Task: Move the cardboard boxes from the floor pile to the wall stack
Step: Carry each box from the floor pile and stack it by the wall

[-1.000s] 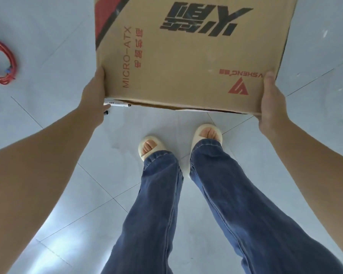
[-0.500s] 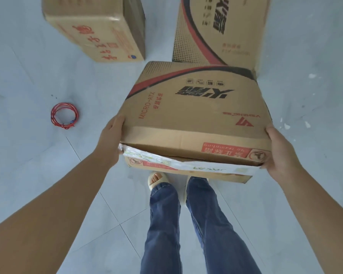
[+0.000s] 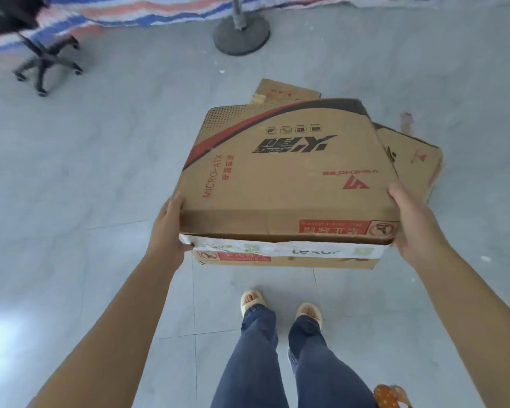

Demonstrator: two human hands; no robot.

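Turned away from the red wire coil and the two standing boxes, now facing a black office chair (image 3: 46, 58), a round grey stand base (image 3: 241, 36) and flat brown cardboard boxes (image 3: 411, 156) on the floor beyond the carried brown printed cardboard box (image 3: 286, 172).

A person holds a cardboard box (image 3: 289, 178) off the tiled floor (image 3: 86, 178), the left hand (image 3: 168, 231) gripping its left side and the right hand (image 3: 415, 225) its right. Beyond it lie two more boxes (image 3: 412, 157). An office chair (image 3: 44, 58) and a round stand base (image 3: 241, 35) stand farther off.
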